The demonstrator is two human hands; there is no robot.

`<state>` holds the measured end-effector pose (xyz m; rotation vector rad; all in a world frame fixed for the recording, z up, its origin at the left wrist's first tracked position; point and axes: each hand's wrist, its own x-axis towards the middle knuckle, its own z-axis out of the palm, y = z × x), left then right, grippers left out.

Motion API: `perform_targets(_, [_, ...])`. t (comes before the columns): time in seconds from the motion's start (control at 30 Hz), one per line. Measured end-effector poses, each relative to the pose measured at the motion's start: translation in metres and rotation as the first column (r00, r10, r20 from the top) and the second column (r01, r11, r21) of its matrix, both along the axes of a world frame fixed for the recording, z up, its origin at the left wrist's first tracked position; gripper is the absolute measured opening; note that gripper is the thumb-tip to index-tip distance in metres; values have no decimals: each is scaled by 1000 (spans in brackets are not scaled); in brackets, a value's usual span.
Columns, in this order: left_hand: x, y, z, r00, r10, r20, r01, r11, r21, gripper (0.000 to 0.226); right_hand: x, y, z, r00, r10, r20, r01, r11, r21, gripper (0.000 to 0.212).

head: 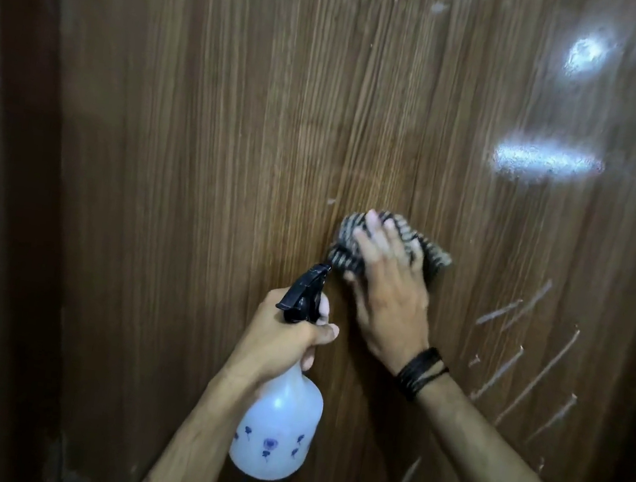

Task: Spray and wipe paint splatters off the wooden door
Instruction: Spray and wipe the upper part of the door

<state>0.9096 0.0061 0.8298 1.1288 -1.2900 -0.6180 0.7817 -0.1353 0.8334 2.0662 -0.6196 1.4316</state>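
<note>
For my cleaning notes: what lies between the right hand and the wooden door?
In the head view, a striped cloth lies between the right hand and the wooden door.

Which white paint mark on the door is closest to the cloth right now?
The small white fleck just up-left of the striped cloth under the right hand. The long diagonal streaks lie farther off, lower right on the wooden door.

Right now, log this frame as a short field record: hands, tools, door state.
left hand: grips the neck of the white plastic spray bottle, black nozzle up
right hand: fingers spread, presses the striped grey cloth against the door
brown wooden door: pale paint streaks at lower right, unwiped
right wrist: black cord wristband
</note>
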Motion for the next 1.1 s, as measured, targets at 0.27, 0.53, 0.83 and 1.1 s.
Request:
perform_targets(0.27, [5, 0, 13, 1000, -4, 26, 3, 999, 33, 16, 1, 2, -18, 998, 5, -68, -7, 999, -31, 55])
perform_targets(0.53, [17, 10, 47, 1000, -8, -12, 7, 997, -71, 13, 38, 9, 77, 1000, -14, -25, 11, 994, -105, 53])
perform_targets(0.83, [32, 15, 46, 1000, 3, 26, -3, 1000, -12, 11, 30, 2, 53, 992, 55, -117, -69, 991, -115, 53])
perform_targets(1.1, [39, 25, 88, 999, 37, 21, -34, 994, -108, 16, 38, -1, 109, 998, -3, 62, 11, 992, -129, 52])
